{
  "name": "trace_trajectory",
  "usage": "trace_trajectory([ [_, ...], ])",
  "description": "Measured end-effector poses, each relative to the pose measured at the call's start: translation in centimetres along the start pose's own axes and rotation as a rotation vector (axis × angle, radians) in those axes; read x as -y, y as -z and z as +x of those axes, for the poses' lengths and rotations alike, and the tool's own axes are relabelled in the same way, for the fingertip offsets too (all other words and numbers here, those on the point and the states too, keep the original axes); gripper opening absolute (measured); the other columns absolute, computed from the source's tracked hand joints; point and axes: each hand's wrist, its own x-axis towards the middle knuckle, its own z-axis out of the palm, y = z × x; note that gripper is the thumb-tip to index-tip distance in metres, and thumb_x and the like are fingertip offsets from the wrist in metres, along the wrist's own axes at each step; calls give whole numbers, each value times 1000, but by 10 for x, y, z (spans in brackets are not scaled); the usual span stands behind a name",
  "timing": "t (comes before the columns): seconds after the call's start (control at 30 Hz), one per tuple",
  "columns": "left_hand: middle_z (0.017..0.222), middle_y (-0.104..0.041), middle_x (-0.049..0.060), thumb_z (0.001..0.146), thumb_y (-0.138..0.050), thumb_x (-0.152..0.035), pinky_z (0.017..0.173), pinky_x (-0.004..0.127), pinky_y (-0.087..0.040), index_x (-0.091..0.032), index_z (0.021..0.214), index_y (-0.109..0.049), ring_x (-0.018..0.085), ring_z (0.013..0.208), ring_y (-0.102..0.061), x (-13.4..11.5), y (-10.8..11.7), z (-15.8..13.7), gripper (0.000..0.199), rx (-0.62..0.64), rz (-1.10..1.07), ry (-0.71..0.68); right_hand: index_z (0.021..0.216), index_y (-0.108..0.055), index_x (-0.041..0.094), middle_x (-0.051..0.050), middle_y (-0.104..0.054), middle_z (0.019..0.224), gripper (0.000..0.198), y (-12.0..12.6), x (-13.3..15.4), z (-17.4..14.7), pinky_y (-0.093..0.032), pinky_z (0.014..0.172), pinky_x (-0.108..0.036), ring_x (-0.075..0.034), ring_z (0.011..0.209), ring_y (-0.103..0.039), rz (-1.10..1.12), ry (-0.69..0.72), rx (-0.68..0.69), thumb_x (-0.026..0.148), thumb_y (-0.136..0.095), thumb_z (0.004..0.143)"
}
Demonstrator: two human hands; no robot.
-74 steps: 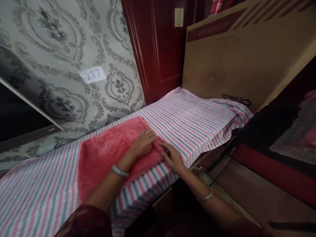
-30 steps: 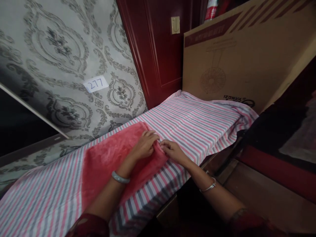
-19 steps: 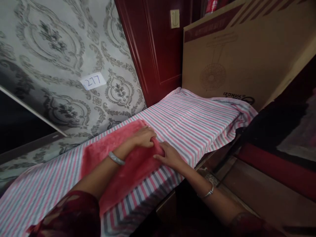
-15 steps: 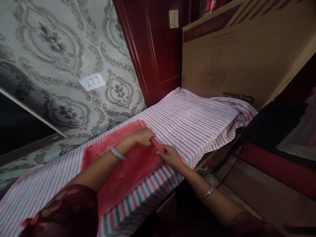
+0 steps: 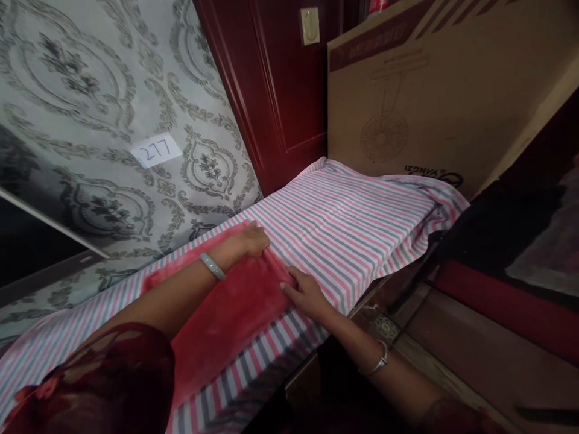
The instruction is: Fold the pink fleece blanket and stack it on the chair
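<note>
A velvety red cloth [image 5: 233, 304] lies flat, left fingers [image 5: 261, 241] and right fingers [image 5: 297, 278] pinching its creased edge.

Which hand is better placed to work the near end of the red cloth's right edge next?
Right hand, I'd say: its thumb and fingers are at that end of the red cloth. The left hand is farther along, toward the wallpaper.

The cloth [image 5: 230, 310] lies on the sheet [image 5: 348, 217]. At the cloth's right edge, the left hand [image 5: 254, 240] is farther back than the right hand [image 5: 308, 295]. Behind the cloth stands the wall [image 5: 136, 96], bearing a card [image 5: 157, 150]; behind and right, the panel [image 5: 294, 96], then the box [image 5: 452, 114].
</note>
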Motion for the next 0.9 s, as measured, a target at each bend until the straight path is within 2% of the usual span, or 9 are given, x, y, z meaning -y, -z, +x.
trace_trajectory([
  [0.1,99,-75,12,73,-65,-13,110,49,-31,-18,85,-76,28,108,-62,-1,-5,5,16,-26,29,-17,91,-62,20,-3,-65,82,11,-2,2,-5,-42,71,-30,-19,75,-58,-107,35,7,30,-56,89],
  [0.2,99,-75,14,74,-64,-14,108,48,-34,-16,86,-76,28,103,-64,-1,-9,10,16,-21,31,-33,92,-65,20,-7,-67,93,9,-3,3,-9,-45,82,-34,-23,90,-59,-160,90,-22,24,-58,88],
  [0.3,96,-75,13,75,-65,-16,108,50,-33,-17,84,-76,28,102,-65,1,-11,13,14,-19,8,-32,91,-67,19,-11,-64,113,8,-2,-1,-9,-45,93,-38,-24,105,-57,-150,118,-60,22,-61,86],
  [0.4,98,-75,11,74,-65,-15,112,51,-28,-19,85,-75,28,106,-63,3,-12,12,16,-60,-34,-28,90,-69,17,-16,-54,135,10,-2,-6,-7,-43,99,-43,-29,117,-54,-176,71,-102,25,-66,83],
  [0.6,101,-75,7,72,-63,-15,113,48,-29,-21,93,-74,24,101,-66,10,-15,9,24,-56,-41,-20,88,-68,18,-10,-66,103,11,-2,-10,-1,-44,91,-40,-26,100,-59,-159,40,-68,28,-66,83],
  [0.7,96,-76,8,70,-66,-14,112,49,-29,-20,85,-75,25,102,-65,18,-14,12,18,-49,-26,5,82,-65,19,-7,-64,92,11,-2,-11,2,-44,84,-36,-23,90,-58,-148,48,-85,30,-66,83],
  [0.77,92,-76,9,69,-68,-11,114,52,-25,-20,78,-75,27,107,-63,24,-14,17,14,-54,-17,39,79,-62,19,-5,-63,85,12,-1,-12,4,-44,81,-34,-22,85,-58,-132,69,-61,30,-63,85],
  [0.83,90,-76,11,69,-66,-7,115,54,-22,-19,74,-75,29,112,-61,30,-14,23,15,-59,-15,73,77,-61,20,-4,-63,80,13,-1,-14,4,-44,79,-33,-21,82,-57,-125,84,-42,29,-61,85],
  [0.9,93,-76,12,70,-65,-4,114,53,-24,-17,75,-75,30,114,-59,37,-16,30,17,-62,-21,101,76,-61,20,-4,-64,80,13,-2,-17,2,-45,78,-34,-21,82,-58,-129,86,-51,29,-60,86],
])
